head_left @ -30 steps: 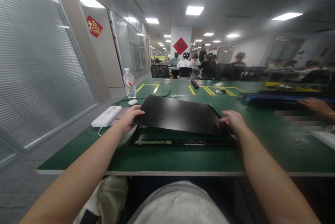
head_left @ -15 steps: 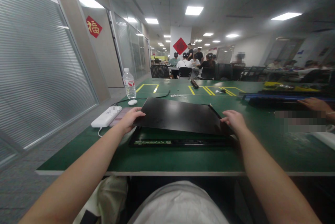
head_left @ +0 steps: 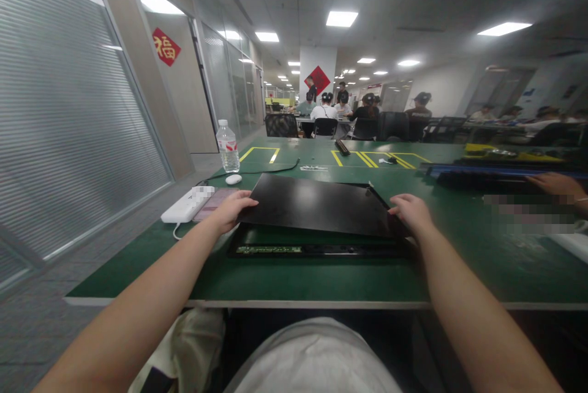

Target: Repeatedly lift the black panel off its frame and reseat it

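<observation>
A flat, glossy black screen panel (head_left: pixel 316 203) lies tilted over a shallow black frame (head_left: pixel 358 250) on the green table. My left hand (head_left: pixel 234 209) is closed on the panel's left edge, thumb on top and fingers below. At the opposite edge, my right hand (head_left: pixel 410 210) pinches the right side near the frame's rim. The panel's near edge sits above the frame, leaving a gap through which the tabletop shows. A narrow green circuit board (head_left: pixel 269 250) runs along the near left part of the frame. The panel covers most of the frame's far portion.
To the left are a white power strip (head_left: pixel 186 204), a white rounded case (head_left: pixel 233 179) and a water bottle (head_left: pixel 228 147). Yellow tape (head_left: pixel 362 159) marks the far tabletop (head_left: pixel 459 246). Another person's hand (head_left: pixel 558 187) works by a long dark-blue piece (head_left: pixel 482 175) at right.
The panel's far left corner has dropped slightly and shifted a little right, with my left hand following it. My right hand stays nearly in place.
</observation>
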Motion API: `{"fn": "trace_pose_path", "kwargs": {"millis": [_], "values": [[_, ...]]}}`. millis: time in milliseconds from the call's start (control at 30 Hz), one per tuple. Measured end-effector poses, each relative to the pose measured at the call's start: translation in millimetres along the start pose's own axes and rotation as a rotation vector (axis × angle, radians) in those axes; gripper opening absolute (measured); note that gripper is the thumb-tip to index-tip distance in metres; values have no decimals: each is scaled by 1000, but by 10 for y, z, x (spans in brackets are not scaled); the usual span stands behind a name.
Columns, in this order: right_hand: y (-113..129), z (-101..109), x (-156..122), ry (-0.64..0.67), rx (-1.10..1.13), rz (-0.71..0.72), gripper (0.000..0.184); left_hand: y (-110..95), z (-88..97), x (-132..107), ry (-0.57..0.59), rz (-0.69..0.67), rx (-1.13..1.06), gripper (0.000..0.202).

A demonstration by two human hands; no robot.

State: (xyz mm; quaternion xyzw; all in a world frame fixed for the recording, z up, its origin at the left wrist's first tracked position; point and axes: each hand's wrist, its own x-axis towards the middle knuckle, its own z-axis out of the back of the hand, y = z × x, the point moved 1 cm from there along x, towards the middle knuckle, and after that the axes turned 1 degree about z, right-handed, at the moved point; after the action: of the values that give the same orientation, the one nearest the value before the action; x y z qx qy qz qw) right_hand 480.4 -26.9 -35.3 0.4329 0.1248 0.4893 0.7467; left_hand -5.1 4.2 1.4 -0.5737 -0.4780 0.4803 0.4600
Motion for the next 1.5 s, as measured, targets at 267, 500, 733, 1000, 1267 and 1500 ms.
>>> {"fn": "trace_pose_path", "kwargs": {"millis": [267,500,733,1000,1267,1500], "values": [[92,51,-70,-7,-35,-122,26,-11,-35,-30,38,6,40,29],[193,75,-148,-5,-102,-101,23,-16,-45,-42,0,19,53,30],[306,95,-218,9,-152,-113,21,-42,-75,-75,7,20,47,32],[353,92,-239,-28,-261,-48,17,-52,-95,-92,-18,14,74,33],[236,59,-166,-53,-225,-12,16,-63,-104,-103,-31,15,85,42],[273,65,-183,-22,-357,0,21,-61,-115,-112,-13,24,78,37]]}}
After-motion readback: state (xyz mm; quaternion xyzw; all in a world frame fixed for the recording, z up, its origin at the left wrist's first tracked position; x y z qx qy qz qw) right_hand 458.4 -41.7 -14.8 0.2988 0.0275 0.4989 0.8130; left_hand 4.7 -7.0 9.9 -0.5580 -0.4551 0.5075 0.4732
